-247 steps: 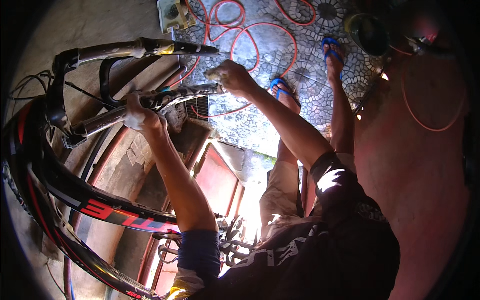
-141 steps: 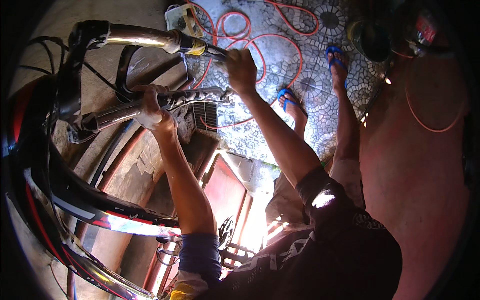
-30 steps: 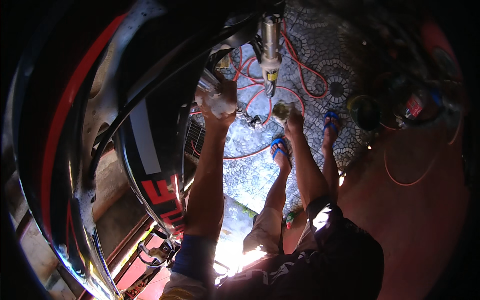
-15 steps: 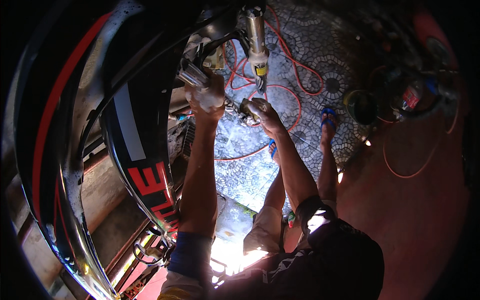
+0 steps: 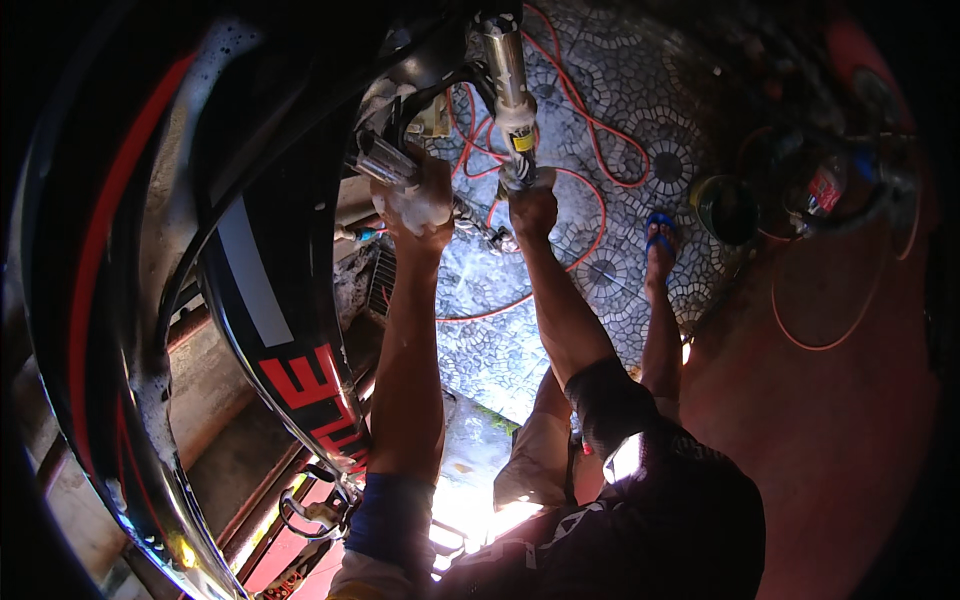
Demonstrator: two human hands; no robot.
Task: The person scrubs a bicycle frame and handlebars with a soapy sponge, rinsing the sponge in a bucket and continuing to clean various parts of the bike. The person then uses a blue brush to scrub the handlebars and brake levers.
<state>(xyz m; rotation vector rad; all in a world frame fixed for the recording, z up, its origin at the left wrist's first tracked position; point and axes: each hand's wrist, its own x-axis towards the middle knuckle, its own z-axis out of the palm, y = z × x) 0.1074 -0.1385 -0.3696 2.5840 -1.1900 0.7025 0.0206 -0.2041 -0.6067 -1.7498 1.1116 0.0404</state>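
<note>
Head view: one fork leg (image 5: 390,162) lies inside curled left fingers (image 5: 425,192).

Grey round-patterned mosaic floor (image 5: 620,290), plain reddish surface (image 5: 810,440) at right, white glare (image 5: 480,495) near lower centre.

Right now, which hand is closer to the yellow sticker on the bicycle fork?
Right. The right hand is around the lower end of that fork leg, just below the yellow sticker; the left hand grips the other leg, farther to the left.
</note>
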